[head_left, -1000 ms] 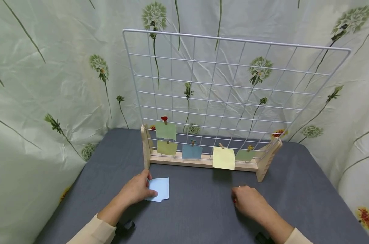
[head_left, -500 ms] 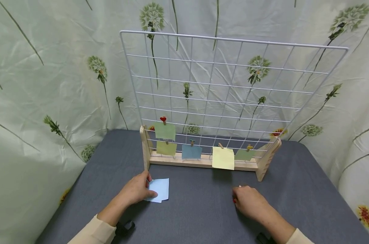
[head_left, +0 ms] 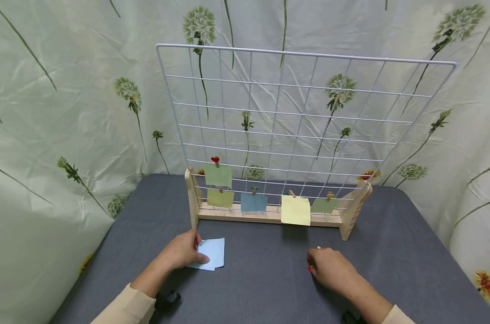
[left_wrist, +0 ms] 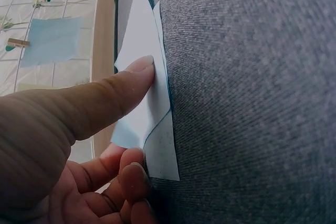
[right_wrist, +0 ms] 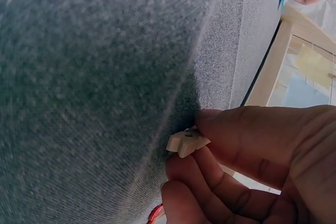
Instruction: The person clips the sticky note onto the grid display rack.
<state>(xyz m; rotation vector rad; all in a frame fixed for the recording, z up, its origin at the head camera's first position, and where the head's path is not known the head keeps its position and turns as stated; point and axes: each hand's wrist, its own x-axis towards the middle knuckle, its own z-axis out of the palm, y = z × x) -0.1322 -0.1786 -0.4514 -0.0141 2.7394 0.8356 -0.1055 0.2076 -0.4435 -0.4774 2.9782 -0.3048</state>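
In the head view my left hand (head_left: 179,253) holds light blue paper notes (head_left: 213,254) low at the table's left-middle. Its thumb lies across the top note in the left wrist view, with the other fingers curled at the edge of the notes (left_wrist: 139,35); their undersides are hidden. My right hand (head_left: 333,269) is over the table at the right. Close up in the right wrist view, its thumb and fingertips pinch a small wooden clothespin (right_wrist: 186,142). A red-edged piece (right_wrist: 156,213) shows by the lower fingers, mostly hidden.
Behind both hands stands a white wire grid (head_left: 297,112) in a wooden base (head_left: 245,216). Clipped to its lower rows are a large yellow note (head_left: 295,210), a blue note (head_left: 253,202) and several green ones, including one under a red heart clothespin (head_left: 215,159). Floral cloth (head_left: 87,130) hangs around the table.
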